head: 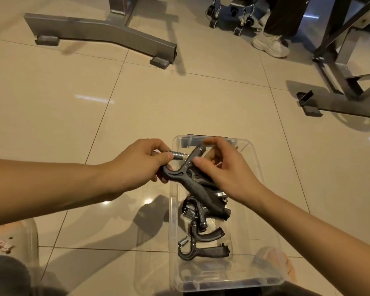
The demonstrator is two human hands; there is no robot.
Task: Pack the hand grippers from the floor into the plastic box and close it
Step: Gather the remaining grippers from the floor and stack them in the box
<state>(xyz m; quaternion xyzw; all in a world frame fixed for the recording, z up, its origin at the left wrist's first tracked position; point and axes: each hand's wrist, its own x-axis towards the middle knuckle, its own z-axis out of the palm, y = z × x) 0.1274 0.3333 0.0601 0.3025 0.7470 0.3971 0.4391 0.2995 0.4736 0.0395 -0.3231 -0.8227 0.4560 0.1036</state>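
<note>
A clear plastic box [267,212] stands open on the tiled floor in front of me. Two black hand grippers with steel springs lie inside it, one [195,212] in the middle and one [203,244] nearer me. My left hand [137,165] pinches the spring end of a third black hand gripper [192,182], which hangs tilted over the box's far left rim. My right hand [224,167] holds the same gripper at its upper handle, fingers curled over it above the box. No lid can be made out.
A grey metal furniture foot [98,33] lies at the back left and a dark metal frame [340,99] at the right. Another person's white shoe [270,44] and chair castors [229,16] sit at the back. My sandalled feet [15,242] flank the box.
</note>
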